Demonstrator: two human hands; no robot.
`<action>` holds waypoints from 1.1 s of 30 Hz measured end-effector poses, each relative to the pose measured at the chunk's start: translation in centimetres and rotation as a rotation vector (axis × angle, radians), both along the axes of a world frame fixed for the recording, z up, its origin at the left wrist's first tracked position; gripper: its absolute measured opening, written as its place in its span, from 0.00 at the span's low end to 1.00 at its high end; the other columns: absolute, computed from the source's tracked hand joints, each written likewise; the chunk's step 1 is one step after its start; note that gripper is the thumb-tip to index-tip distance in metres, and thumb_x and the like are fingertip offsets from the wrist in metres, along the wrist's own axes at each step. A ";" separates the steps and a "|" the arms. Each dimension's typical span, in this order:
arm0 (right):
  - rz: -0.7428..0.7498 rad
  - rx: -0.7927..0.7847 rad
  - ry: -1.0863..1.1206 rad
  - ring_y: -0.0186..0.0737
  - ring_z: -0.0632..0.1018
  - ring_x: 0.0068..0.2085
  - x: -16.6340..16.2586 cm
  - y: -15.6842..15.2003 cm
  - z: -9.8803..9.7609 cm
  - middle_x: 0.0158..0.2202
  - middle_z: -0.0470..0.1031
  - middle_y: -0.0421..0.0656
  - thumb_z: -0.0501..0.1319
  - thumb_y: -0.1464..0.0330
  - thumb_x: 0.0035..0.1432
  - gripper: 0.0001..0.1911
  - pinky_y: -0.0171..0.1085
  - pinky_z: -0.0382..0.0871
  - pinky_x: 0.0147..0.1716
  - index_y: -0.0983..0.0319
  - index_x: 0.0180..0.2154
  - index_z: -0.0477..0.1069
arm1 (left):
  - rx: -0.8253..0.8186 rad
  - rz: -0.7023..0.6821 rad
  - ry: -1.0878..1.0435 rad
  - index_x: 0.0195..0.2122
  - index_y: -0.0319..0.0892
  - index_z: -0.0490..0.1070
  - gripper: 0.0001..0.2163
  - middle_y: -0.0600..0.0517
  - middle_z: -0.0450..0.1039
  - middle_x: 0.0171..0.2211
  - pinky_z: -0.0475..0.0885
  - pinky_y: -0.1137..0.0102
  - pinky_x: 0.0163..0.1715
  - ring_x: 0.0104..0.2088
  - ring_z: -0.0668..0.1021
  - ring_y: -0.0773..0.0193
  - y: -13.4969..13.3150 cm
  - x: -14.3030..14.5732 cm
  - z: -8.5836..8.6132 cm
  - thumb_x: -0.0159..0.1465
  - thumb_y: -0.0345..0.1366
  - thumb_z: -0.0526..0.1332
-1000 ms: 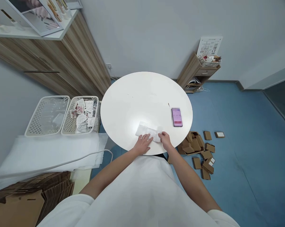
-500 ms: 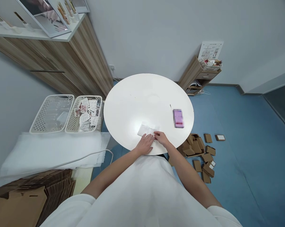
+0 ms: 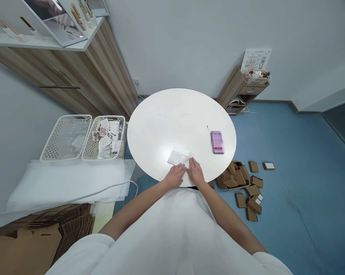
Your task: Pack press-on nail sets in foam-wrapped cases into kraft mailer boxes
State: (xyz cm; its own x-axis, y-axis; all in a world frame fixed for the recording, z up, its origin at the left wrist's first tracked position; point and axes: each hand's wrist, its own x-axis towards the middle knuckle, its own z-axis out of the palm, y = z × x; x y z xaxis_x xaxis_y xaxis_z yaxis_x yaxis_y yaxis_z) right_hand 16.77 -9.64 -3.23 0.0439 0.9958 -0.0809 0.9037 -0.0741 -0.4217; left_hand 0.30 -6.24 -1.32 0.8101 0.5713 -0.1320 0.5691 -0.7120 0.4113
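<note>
A small folded white sheet [image 3: 177, 157] lies near the front edge of the round white table [image 3: 172, 122]. My left hand [image 3: 175, 176] rests flat on its near left part, fingers stretched out. My right hand [image 3: 195, 173] lies flat on its right end, fingers together and extended, pressing it down. The two hands sit side by side, almost touching. A pink rectangular pack [image 3: 217, 142] lies apart on the table's right side.
Two white mesh baskets [image 3: 66, 136] stand left of the table, one holding several small cards [image 3: 108, 138]. White foam sheets [image 3: 66, 183] and flat cardboard [image 3: 37, 236] lie at the lower left. Several small brown boxes [image 3: 243, 185] litter the blue floor at right. A wooden cabinet [image 3: 75, 65] stands behind.
My right hand slid left along the white sheet, folding its right end over, and now lies flat beside my left hand. The sheet looks shorter than before.
</note>
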 end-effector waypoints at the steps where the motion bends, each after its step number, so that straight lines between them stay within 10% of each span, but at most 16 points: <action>1: 0.018 -0.035 -0.028 0.49 0.59 0.56 -0.1 0.5 0.2 0.60 0.52 0.51 0.48 0.68 0.58 0.28 0.46 0.60 0.48 0.63 0.59 0.47 | -0.025 0.010 -0.016 0.56 0.39 0.53 0.28 0.43 0.51 0.60 0.50 0.59 0.55 0.60 0.51 0.52 0.0 -0.1 0.1 0.54 0.34 0.56; 5: 0.072 -0.119 -0.082 0.50 0.63 0.53 -0.3 1.7 1.1 0.61 0.50 0.50 0.49 0.68 0.56 0.29 0.45 0.61 0.45 0.62 0.60 0.46 | -0.142 0.196 -0.121 0.53 0.43 0.57 0.24 0.44 0.50 0.59 0.51 0.59 0.56 0.60 0.52 0.53 -0.4 -0.6 0.1 0.54 0.34 0.57; 11: 0.044 -0.157 -0.037 0.50 0.61 0.54 -0.9 2.0 1.2 0.60 0.49 0.52 0.50 0.72 0.53 0.31 0.43 0.59 0.48 0.66 0.59 0.46 | -0.483 1.096 -0.283 0.58 0.40 0.46 0.33 0.39 0.44 0.60 0.53 0.59 0.56 0.60 0.52 0.51 -0.2 -1.2 -0.4 0.54 0.41 0.59; 16: 0.042 -0.188 0.008 0.50 0.60 0.55 -1.0 2.8 1.3 0.60 0.48 0.53 0.50 0.74 0.52 0.32 0.43 0.57 0.50 0.66 0.59 0.47 | -0.759 1.413 -0.454 0.58 0.42 0.43 0.38 0.40 0.46 0.59 0.64 0.66 0.49 0.54 0.64 0.55 2.4 -0.4 -0.6 0.51 0.44 0.62; 22: 0.044 -0.217 0.052 0.48 0.59 0.55 -0.6 2.9 1.7 0.61 0.47 0.51 0.51 0.73 0.52 0.31 0.42 0.56 0.51 0.65 0.59 0.48 | -0.878 1.535 -0.631 0.56 0.41 0.48 0.36 0.40 0.58 0.53 0.69 0.69 0.40 0.46 0.71 0.59 3.7 0.5 -1.0 0.48 0.37 0.65; 33: 0.035 -0.255 0.117 0.47 0.60 0.55 -0.7 3.5 2.0 0.60 0.49 0.49 0.55 0.74 0.50 0.31 0.40 0.59 0.49 0.62 0.57 0.52 | -0.761 1.039 -0.561 0.32 0.40 0.70 0.09 0.52 0.71 0.28 0.68 0.71 0.32 0.28 0.72 0.67 3.6 1.3 0.1 0.49 0.32 0.63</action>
State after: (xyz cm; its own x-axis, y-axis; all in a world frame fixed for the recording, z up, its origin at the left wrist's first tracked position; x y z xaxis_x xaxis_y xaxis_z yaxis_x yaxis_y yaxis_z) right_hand 16.10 -6.12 -1.23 -0.0149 0.9434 -0.3313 0.8538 -0.1605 -0.4953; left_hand 1.60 -2.65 -1.26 0.1148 0.8699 -0.4796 0.3245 0.4235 0.8458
